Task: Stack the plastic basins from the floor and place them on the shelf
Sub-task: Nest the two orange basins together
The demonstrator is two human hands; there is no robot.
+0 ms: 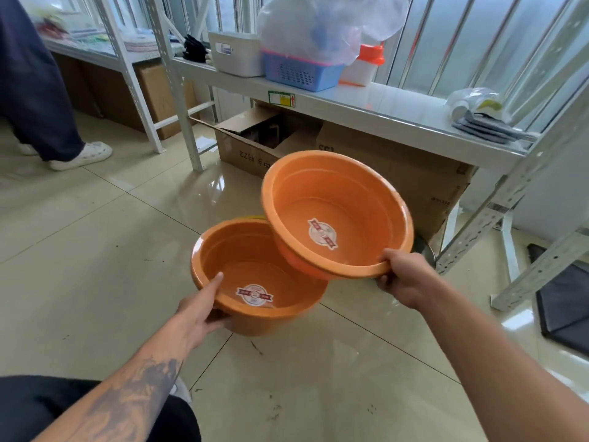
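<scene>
The tattooed left forearm reaches forward; the left hand (200, 309) is closed on a rim, thumb laid inside, fingers underneath. The bare right arm stretches further ahead, and the right hand (398, 279) pinches another rim.

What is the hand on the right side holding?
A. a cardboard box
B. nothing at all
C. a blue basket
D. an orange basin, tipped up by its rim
D: the right hand grips the rim of the tilted orange basin, held partly over the second orange basin in the left hand.
</scene>
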